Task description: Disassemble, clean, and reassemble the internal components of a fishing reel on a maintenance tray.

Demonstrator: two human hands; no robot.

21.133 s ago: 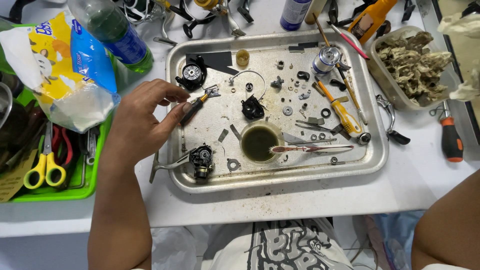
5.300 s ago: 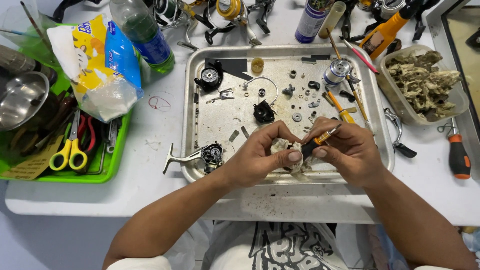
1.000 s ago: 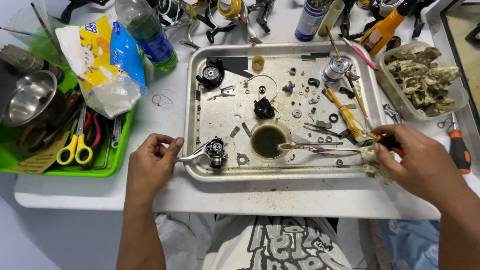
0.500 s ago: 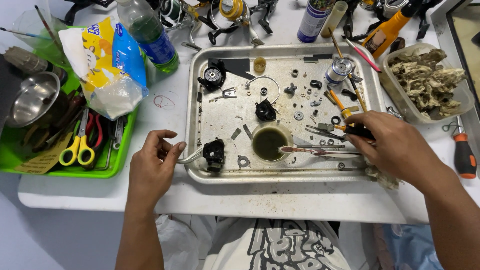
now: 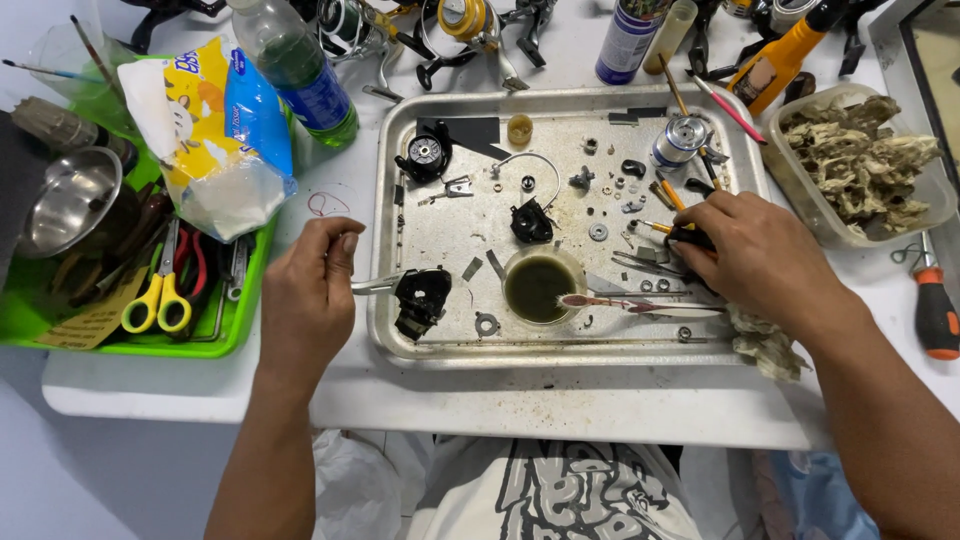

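**A:** Seen from above, a person works at a metal tray [image 5: 400, 345] strewn with small parts on a white table [image 5: 560, 405]. What is each hand doing?

**B:** The left hand [image 5: 305, 300] sits at the tray's left rim, fingers curled around the silver handle stem of a black reel body [image 5: 421, 300] lying inside the tray. That grip seems to steady the piece against the rim. The right hand [image 5: 765, 260] reaches over the tray's right side, fingertips pinched on a small dark part [image 5: 688, 238] among screws and washers; whether it has lifted clear of the tray, I cannot tell.

**A:** Why the cup in the middle?

**B:** The small cup of dark liquid [image 5: 540, 288] stands centrally, within reach of both hands, with a brush [image 5: 640, 303] laid across its rim, likely so the bristles drip back into it. A soiled rag [image 5: 765, 345] lies just under the right wrist, handy for wiping.

**A:** And the surroundings?

**B:** The table is crowded. A green tray [image 5: 230, 335] at left holds yellow-handled scissors [image 5: 160, 300] and a steel bowl [image 5: 70, 200]. A snack bag [image 5: 215, 130] and a green bottle [image 5: 300, 70] stand beside it. At right, a clear tub of used rags [image 5: 860, 165] and an orange-handled screwdriver [image 5: 935, 310]. More reels and spray cans line the far edge.
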